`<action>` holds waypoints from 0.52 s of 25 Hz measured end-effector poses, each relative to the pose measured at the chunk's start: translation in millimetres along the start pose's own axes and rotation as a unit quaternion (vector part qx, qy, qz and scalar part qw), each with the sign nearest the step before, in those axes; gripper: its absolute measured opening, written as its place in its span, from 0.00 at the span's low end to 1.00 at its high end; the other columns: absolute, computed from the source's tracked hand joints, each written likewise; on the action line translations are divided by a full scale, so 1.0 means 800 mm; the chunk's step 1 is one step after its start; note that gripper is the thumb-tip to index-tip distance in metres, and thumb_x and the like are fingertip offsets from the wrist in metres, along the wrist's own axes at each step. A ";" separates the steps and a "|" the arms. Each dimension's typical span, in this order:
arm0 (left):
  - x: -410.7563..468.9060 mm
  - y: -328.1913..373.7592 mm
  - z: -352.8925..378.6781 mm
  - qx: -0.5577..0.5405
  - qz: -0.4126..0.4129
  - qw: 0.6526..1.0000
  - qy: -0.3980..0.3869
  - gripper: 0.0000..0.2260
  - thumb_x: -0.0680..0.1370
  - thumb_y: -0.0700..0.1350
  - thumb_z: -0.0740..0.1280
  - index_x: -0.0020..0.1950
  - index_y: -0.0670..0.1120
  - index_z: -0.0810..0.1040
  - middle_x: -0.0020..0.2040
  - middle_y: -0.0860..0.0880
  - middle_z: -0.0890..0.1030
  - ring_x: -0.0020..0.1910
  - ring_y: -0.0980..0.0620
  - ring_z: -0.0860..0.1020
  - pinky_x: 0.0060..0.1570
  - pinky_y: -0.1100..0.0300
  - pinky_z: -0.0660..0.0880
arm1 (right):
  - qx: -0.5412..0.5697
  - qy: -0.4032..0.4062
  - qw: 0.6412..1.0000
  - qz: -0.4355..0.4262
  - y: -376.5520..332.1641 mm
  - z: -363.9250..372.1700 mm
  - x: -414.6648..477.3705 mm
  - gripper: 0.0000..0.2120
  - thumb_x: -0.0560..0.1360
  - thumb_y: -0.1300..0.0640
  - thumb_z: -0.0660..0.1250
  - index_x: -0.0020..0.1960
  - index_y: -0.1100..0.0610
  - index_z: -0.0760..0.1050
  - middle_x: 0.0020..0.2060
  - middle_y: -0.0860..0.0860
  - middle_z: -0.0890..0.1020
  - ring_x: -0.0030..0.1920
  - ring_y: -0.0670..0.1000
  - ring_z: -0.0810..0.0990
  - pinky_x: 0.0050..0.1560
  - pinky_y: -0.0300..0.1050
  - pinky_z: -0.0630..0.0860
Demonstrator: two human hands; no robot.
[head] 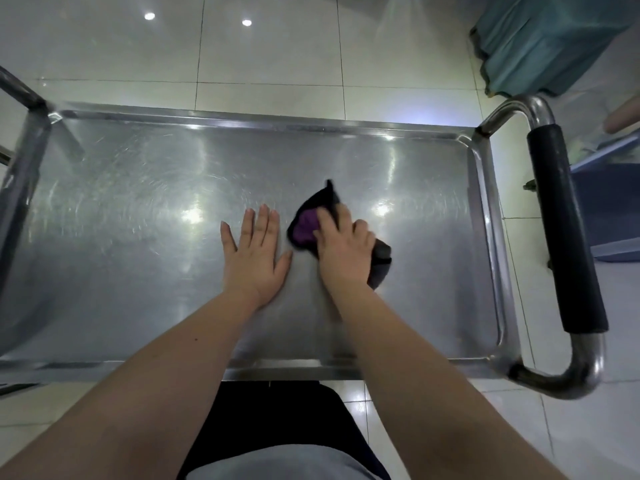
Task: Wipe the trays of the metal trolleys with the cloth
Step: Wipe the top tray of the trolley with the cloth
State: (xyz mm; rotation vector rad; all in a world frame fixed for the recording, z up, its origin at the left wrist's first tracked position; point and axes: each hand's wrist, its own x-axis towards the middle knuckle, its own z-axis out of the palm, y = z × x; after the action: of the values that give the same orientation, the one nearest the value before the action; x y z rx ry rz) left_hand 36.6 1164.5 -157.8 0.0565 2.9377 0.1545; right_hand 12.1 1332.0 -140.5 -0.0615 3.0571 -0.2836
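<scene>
The cloth (313, 226) lies on the tray (138, 216), a little right of the middle and closer to the right edge than to the left one. It is dark, almost black, with a purple side that shows between your fingers, and it is crumpled, with one corner pointing toward the far edge. Your right hand (343, 247) is pressed down on top of the cloth, fingers curled over it and gripping it against the metal; a part of the cloth sticks out from under the hand on its right side. Your left hand (254, 252) lies flat on the bare tray just beside the cloth, palm down, fingers stretched out and slightly spread, holding nothing. The two hands are near each other but do not touch.

The tray is shiny steel with a raised rim and rounded corners, and it shows many fine circular scratches and bright reflections of lamps. At the right end of the trolley there is a bent metal handle (568, 237) with a black grip. Under the trolley you see a pale tiled floor (270, 53). Beyond the far right corner stands something covered with teal fabric (540, 39).
</scene>
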 end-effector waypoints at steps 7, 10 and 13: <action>0.002 -0.002 0.004 0.011 0.009 1.000 -0.012 0.33 0.79 0.63 0.37 0.79 0.49 0.35 0.80 0.48 0.38 0.78 0.48 0.36 0.70 0.39 0.30 | -0.006 0.057 0.970 0.235 0.197 -0.041 0.002 0.20 0.81 0.47 0.59 0.72 0.48 0.67 0.73 0.56 0.66 0.59 0.66 0.69 0.60 0.57 0.66; 0.007 -0.003 0.004 0.017 0.011 1.000 -0.023 0.32 0.79 0.63 0.36 0.78 0.49 0.33 0.80 0.48 0.37 0.78 0.47 0.36 0.69 0.38 0.28 | -0.012 0.078 0.930 0.359 0.210 -0.046 -0.002 0.20 0.82 0.47 0.55 0.73 0.47 0.63 0.74 0.55 0.64 0.60 0.66 0.68 0.60 0.59 0.65; 0.009 -0.001 0.002 0.002 0.010 0.999 -0.040 0.32 0.79 0.62 0.37 0.78 0.49 0.32 0.79 0.50 0.35 0.78 0.48 0.34 0.69 0.39 0.27 | 0.006 0.036 0.961 0.275 0.100 -0.026 0.006 0.19 0.81 0.52 0.58 0.71 0.45 0.65 0.73 0.53 0.65 0.58 0.63 0.69 0.56 0.56 0.65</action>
State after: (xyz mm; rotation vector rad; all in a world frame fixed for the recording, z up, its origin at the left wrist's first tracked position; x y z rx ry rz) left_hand 29.8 1163.9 -160.7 0.0914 2.8585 0.1456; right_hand 2.9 1414.0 -134.8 0.7984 2.9767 -0.2653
